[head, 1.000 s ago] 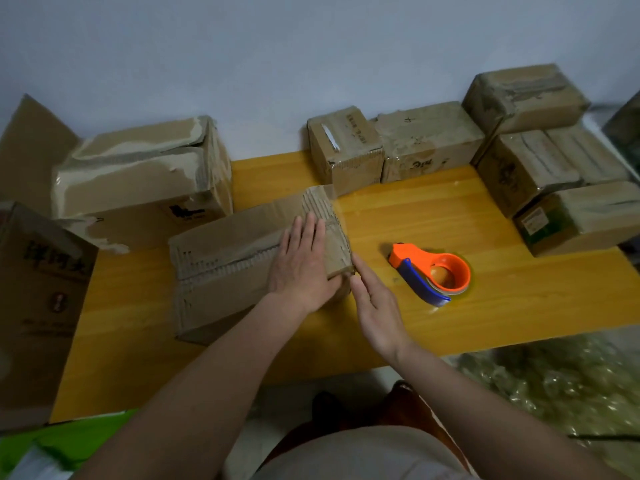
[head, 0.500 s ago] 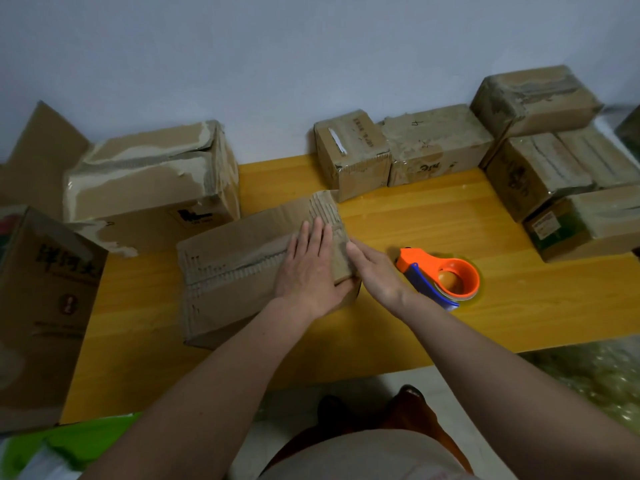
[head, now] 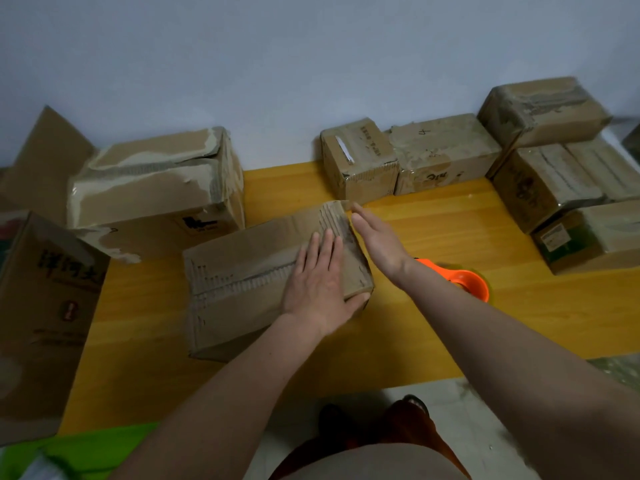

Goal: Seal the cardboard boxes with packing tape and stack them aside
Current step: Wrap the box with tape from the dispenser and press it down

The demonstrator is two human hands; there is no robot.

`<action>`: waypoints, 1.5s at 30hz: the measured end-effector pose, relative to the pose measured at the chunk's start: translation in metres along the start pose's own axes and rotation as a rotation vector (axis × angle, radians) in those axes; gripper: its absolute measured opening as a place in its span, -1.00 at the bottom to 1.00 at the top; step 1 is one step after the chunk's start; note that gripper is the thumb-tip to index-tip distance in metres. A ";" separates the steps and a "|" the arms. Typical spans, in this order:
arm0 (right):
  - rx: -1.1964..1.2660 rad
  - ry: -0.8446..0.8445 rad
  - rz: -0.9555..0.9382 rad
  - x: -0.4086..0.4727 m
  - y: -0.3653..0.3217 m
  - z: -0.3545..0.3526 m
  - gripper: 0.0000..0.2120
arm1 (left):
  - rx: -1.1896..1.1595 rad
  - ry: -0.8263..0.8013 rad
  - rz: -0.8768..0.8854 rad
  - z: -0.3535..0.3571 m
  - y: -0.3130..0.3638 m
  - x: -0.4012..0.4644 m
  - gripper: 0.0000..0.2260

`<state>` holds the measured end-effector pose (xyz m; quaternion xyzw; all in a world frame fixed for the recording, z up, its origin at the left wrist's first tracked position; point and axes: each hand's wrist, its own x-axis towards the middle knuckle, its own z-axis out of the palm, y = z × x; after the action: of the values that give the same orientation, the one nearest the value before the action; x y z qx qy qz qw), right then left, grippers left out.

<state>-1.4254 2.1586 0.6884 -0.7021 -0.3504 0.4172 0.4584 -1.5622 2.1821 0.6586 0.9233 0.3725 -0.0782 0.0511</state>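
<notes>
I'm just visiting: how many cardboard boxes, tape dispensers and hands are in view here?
cardboard boxes: 9, taking the striped pair at right as two; far-left flap not counted
orange tape dispenser: 1
Hands: 2, left hand and right hand
Total: 12

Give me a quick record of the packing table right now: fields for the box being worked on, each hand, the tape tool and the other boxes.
Box in work: long cardboard box lying on the yellow table
Left hand: flat on the box top, fingers straight
Right hand: open, fingers along the box's right end
Tape dispenser: orange, on the table, partly hidden by the right forearm, not held
Other boxes: large box behind on the left, small boxes by the wall, stack at right
</notes>
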 end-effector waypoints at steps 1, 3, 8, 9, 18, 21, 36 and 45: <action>0.036 0.014 -0.019 0.003 -0.002 0.004 -0.57 | 0.001 0.001 -0.001 0.000 -0.001 0.001 -0.08; 0.082 0.004 -0.010 0.007 -0.003 0.011 -0.59 | -0.004 -0.009 0.002 -0.002 -0.002 0.002 -0.07; 0.041 0.027 0.016 0.023 0.001 0.003 -0.62 | -0.024 -0.038 0.031 -0.005 -0.003 -0.001 -0.05; 0.066 0.071 0.000 0.023 0.001 0.004 -0.63 | -0.026 -0.034 0.038 -0.005 -0.003 -0.001 -0.07; -0.109 0.084 0.110 0.039 0.017 -0.006 -0.65 | -0.196 0.071 -0.020 -0.025 -0.012 0.012 -0.38; 0.029 0.209 -0.075 0.039 0.018 -0.005 -0.68 | -0.132 0.098 -0.080 -0.022 -0.013 0.033 -0.38; -0.028 0.019 -0.108 0.070 0.007 0.002 -0.67 | -0.123 0.046 -0.072 -0.009 -0.012 0.041 -0.30; 0.011 0.260 -0.032 0.055 0.011 0.012 -0.58 | -0.123 0.061 -0.085 -0.007 -0.012 0.042 -0.31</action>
<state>-1.4123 2.2073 0.6605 -0.7422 -0.2971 0.3170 0.5104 -1.5401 2.2208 0.6576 0.9038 0.4168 -0.0291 0.0930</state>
